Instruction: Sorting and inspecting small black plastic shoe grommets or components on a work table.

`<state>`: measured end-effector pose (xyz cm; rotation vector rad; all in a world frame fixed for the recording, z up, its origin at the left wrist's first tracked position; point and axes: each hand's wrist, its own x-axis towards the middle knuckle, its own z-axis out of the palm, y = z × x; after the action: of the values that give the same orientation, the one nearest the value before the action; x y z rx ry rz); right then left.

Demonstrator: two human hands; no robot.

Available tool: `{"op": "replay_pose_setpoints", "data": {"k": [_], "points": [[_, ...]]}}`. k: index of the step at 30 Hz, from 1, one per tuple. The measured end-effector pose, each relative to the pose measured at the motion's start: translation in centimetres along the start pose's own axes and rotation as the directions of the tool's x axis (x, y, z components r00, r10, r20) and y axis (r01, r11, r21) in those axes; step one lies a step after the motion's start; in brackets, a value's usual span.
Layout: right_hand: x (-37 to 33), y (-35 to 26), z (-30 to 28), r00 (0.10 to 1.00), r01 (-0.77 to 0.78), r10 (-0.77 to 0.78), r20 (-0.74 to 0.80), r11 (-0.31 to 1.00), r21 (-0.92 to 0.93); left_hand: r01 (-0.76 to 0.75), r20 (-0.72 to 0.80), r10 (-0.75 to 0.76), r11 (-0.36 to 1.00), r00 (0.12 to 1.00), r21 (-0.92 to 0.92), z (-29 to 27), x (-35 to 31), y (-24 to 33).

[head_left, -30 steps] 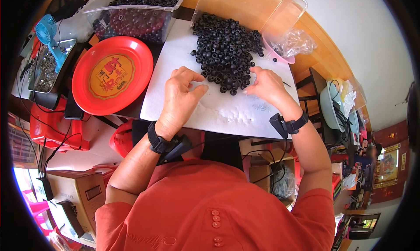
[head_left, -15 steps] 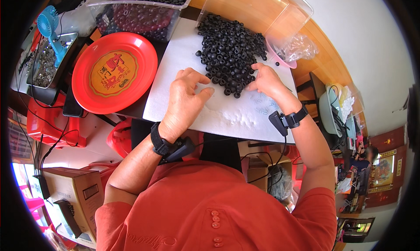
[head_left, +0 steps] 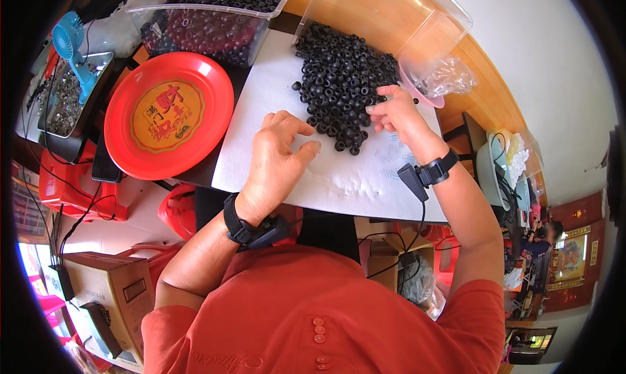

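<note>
Black rubber rings (head_left: 344, 80): small, matte, donut-shaped, all alike, one loose heap too many to count on the far half of a white sheet (head_left: 339, 172), plus a few strays at its near edge. Left hand (head_left: 277, 162) lies palm-down on the sheet just beside the heap, fingers loosely curled, holding nothing I can see; right hand (head_left: 394, 116) is at the heap's right edge with fingertips pinched narrow, can't tell if a ring is between them. Around it: one red plate (head_left: 168, 113), one clear bin (head_left: 208, 18) of more rings, one empty clear bin (head_left: 385, 15), one blue fan (head_left: 72, 41), one metal tray (head_left: 65, 97).
</note>
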<state>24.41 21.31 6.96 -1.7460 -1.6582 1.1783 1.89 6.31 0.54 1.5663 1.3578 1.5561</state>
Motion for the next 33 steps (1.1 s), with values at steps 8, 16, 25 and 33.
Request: {"op": "replay_pose_setpoints", "data": {"k": [8, 16, 25, 33], "points": [[7.1, -4.6, -0.4, 0.999, 0.049, -0.047, -0.013, 0.979, 0.2, -0.006, 0.017, 0.005, 1.0, 1.0, 0.028, 0.1, 0.1, 0.0], [0.4, -5.7, -1.9, 0.864, 0.482, -0.388, 0.32, 0.821, -0.306, 0.013, 0.009, -0.014, 1.0, 1.0, 0.018, 0.0, 0.1, 0.1], [-9.0, -0.9, 3.0, 0.67, 0.681, -0.253, 0.698, 0.585, -0.441, 0.032, -0.027, -0.032, 0.999, 0.999, 0.028, 0.2, 0.2, -0.1], [-7.5, -1.6, 3.1, 0.671, 0.719, -0.294, 0.68, 0.48, -0.502, 0.064, -0.037, -0.063, 0.997, 0.997, 0.034, 0.1, 0.2, -0.4]]}}
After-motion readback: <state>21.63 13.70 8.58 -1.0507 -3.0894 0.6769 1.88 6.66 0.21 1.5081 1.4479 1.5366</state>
